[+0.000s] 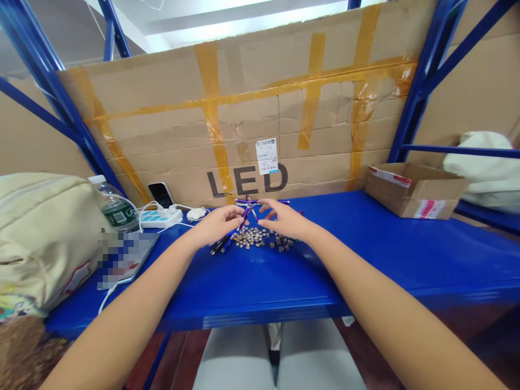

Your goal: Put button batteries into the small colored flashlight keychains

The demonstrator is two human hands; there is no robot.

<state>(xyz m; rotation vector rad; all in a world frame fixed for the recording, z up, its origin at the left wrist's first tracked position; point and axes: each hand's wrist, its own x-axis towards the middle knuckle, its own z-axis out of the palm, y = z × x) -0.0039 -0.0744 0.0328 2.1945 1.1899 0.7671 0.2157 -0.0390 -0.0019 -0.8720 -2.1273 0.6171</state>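
Note:
My left hand (221,223) is closed, its thumb and fingertips at a slim purple pen (245,215) that leans among other pens. Facing it across a narrow gap, my right hand (286,219) has thumb and forefinger apart, close to the tip of a pink-and-purple pen (254,214). Whether the right thumb touches that pen I cannot tell. More purple pens lie crosswise behind the fingers. Black and blue pens (220,245) stick out below my left hand. In front of both hands, small round silver discs (249,237) are spread, beside a heap of small metal parts (282,241).
The blue table (260,281) backs onto a taped cardboard sheet (162,135) marked LED. A power strip (158,218), a phone (161,194), a bottle (116,208) and a beige bag (49,233) stand left. An open cardboard box (414,189) sits at right between blue posts.

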